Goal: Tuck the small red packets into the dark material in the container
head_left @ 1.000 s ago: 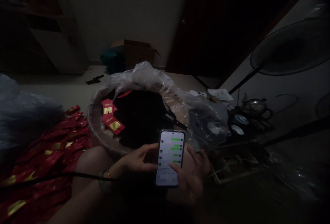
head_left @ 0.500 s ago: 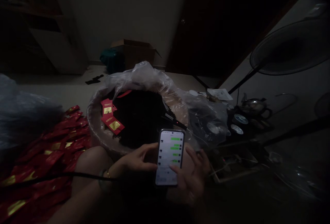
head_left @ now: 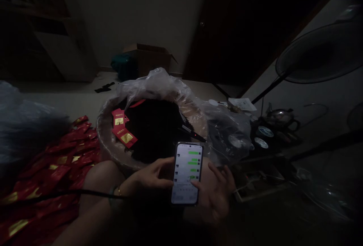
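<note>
A lit smartphone (head_left: 186, 174) shows a chat with green message bubbles. My left hand (head_left: 151, 174) grips the phone's left side, its thumb at the edge and its other fingers partly behind. My right hand (head_left: 214, 195) is at the phone's right side, thumb over the lower screen, fingers loosely spread. Beyond the phone stands a round container lined with clear plastic (head_left: 161, 79), filled with a dark mass (head_left: 154, 132) too dim to identify. Red packets with gold labels (head_left: 124, 137) lie on its left side. A slim black device with a red light (head_left: 195, 135) rests at its right.
Many red packets (head_left: 56, 174) are heaped at the left beside a clear plastic bag (head_left: 25, 121). A cardboard box (head_left: 153, 61) stands by the wall. At right are a teapot (head_left: 279, 115), small round dishes (head_left: 266, 131) and a fan (head_left: 317, 53). A black cable (head_left: 70, 192) crosses my left forearm.
My right thumb has shifted slightly right on the screen, and the fingers of my right hand have moved a little right. My left hand and the phone stay nearly in place.
</note>
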`<state>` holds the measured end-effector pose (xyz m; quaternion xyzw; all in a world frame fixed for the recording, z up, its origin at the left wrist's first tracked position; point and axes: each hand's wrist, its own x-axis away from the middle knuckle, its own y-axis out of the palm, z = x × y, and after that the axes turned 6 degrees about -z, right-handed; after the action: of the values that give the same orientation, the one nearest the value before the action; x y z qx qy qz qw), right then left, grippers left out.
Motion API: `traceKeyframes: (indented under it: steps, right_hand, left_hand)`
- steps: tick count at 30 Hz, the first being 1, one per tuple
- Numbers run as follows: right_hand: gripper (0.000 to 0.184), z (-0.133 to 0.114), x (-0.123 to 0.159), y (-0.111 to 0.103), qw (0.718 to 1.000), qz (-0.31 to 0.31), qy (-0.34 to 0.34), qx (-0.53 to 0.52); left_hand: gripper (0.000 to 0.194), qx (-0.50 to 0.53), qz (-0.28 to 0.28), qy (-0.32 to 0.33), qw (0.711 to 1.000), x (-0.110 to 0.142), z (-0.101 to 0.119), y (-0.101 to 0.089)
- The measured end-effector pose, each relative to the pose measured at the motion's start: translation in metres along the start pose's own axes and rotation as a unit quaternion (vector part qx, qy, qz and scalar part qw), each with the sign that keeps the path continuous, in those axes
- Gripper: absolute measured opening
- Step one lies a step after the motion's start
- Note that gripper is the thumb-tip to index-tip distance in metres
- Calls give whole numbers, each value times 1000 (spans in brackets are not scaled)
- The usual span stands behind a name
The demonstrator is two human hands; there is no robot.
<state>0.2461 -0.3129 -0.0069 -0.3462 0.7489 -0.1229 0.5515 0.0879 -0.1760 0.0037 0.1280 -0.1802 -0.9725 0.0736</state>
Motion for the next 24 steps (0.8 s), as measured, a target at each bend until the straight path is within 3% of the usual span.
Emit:
traceKeyframes:
  steps: [10, 13, 24]
  right_hand:
    - [27, 1, -1, -5, 1000, -10, -7, -7]
    - [29, 2, 0, -6, 998, -30, -41, -32]
    - [31, 4, 1, -4, 997, 22, -18, -73]
  left_hand:
    - [59, -4, 5, 3, 1000, 0, 0, 0]
    - [60, 6, 5, 3, 1000, 0, 1, 1]
    - [60, 1, 10, -7, 1000, 1, 1, 1]
